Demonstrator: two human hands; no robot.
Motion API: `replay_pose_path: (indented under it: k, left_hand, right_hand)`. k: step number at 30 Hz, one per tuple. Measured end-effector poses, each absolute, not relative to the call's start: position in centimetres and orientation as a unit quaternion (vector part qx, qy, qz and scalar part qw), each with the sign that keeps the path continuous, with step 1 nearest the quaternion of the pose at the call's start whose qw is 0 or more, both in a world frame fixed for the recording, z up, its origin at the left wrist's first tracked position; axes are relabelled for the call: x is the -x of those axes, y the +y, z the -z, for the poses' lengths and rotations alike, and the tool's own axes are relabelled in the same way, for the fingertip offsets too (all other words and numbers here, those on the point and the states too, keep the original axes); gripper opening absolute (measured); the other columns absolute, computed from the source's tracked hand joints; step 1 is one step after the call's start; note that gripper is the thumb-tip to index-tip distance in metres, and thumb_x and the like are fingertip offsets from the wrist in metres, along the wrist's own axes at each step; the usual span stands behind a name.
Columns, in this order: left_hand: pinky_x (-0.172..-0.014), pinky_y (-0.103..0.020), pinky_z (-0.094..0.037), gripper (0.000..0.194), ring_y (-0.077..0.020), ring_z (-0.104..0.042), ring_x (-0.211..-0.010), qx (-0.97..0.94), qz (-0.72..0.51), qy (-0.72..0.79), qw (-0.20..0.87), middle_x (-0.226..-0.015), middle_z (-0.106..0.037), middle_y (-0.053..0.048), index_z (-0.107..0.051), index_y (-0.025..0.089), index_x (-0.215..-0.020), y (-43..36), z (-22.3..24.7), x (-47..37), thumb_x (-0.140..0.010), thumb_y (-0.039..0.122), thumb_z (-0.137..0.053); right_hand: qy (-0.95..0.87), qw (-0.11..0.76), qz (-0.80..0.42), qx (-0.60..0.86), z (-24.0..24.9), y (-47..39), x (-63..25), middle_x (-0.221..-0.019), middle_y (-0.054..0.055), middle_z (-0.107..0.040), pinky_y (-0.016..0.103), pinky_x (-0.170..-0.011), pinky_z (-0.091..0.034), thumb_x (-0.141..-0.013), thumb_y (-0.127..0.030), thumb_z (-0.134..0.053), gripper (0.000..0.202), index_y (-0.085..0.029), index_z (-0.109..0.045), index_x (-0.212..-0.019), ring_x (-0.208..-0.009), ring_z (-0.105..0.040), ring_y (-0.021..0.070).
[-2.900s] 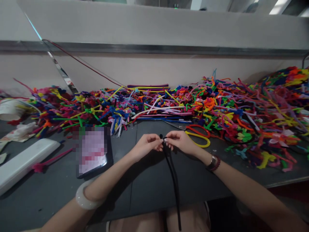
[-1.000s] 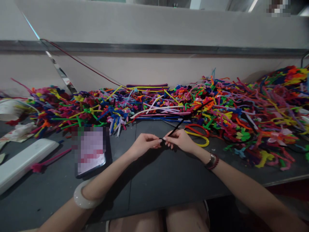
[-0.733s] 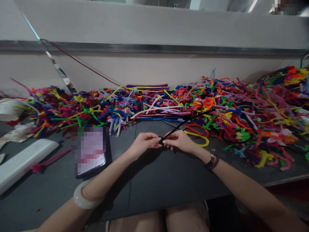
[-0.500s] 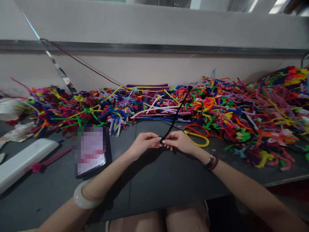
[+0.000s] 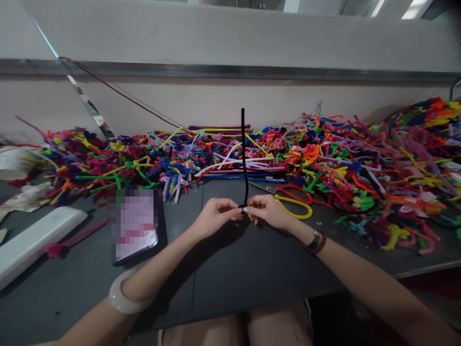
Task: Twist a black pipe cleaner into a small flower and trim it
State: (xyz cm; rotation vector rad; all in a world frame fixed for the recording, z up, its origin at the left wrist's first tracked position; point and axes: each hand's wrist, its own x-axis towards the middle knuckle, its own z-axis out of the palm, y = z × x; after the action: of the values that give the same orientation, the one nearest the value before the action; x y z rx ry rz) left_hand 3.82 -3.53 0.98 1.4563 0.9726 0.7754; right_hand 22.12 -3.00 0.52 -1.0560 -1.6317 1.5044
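A black pipe cleaner (image 5: 244,154) stands nearly upright between my hands, its lower end bunched at my fingertips. My left hand (image 5: 218,215) pinches that lower end from the left, thumb and forefinger together. From the other side my right hand (image 5: 267,211) pinches it too, the two thumbs almost touching. The exact shape of the black end is hidden by my fingers. Just beyond my right hand lie scissors (image 5: 293,210) with a yellow and a red handle loop, blades pointing away to the left.
Along the wall runs a long heap of colourful pipe cleaners (image 5: 309,154). On the left lie a phone (image 5: 139,226), a long white case (image 5: 39,240), a pink pipe cleaner piece (image 5: 77,238) and crumpled tissue (image 5: 36,194). The dark tabletop (image 5: 230,269) ends just before my lap.
The black pipe cleaner's free end has swung from leaning right to nearly upright. Both hands stay in almost the same place, fingers still pinching its lower end.
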Motion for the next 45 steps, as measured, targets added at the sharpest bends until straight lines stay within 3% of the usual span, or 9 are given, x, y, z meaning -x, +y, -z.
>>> replay_pose_path:
  k: [16,28,34,45]
  left_hand:
    - [-0.068,-0.027,-0.048,0.024,-0.0145,-0.06,-0.068,-0.616,-0.356,0.409,0.571,-0.07,-0.065,-0.004,-0.064,0.013,-0.077,-3.4,-0.93,-3.73,-0.073,0.035,-0.057]
    - [-0.066,-0.026,-0.047,0.023,-0.0156,-0.06,-0.066,-0.643,-0.356,0.416,0.536,-0.069,-0.066,-0.005,-0.065,0.012,-0.076,-3.6,-1.08,-3.89,-0.073,0.034,-0.057]
    - [-0.065,-0.026,-0.047,0.024,-0.0154,-0.06,-0.066,-0.641,-0.348,0.41,0.548,-0.068,-0.066,-0.005,-0.065,0.012,-0.076,-3.66,-1.31,-3.91,-0.073,0.034,-0.057]
    - [-0.065,-0.026,-0.046,0.022,-0.0148,-0.06,-0.065,-0.64,-0.343,0.408,0.554,-0.068,-0.065,-0.005,-0.065,0.011,-0.074,-3.94,-1.58,-4.1,-0.072,0.032,-0.057]
  right_hand:
    - [-0.628,0.289,-0.618,0.373,-0.58,-2.92,-22.38,-0.064,0.001,-0.057,0.019,-0.045,-0.044,-0.074,-0.035,-0.058,0.023,-0.012,-0.056,-0.075,-0.051,-0.052,0.0073]
    - [-0.672,0.259,-0.58,0.38,-0.89,-3.23,-22.54,-0.055,-0.002,-0.053,0.02,-0.046,-0.042,-0.079,-0.031,-0.053,0.02,-0.011,-0.055,-0.08,-0.047,-0.05,0.0071]
    - [-0.643,0.309,-0.59,0.378,-0.55,-2.95,-22.49,-0.057,-0.003,-0.05,0.019,-0.045,-0.043,-0.075,-0.038,-0.057,0.025,-0.013,-0.055,-0.081,-0.048,-0.049,0.0071]
    - [-0.659,0.298,-0.587,0.364,-0.72,-2.69,-22.85,-0.05,-0.005,-0.048,0.019,-0.044,-0.037,-0.072,-0.037,-0.061,0.025,-0.013,-0.053,-0.068,-0.044,-0.045,0.0062]
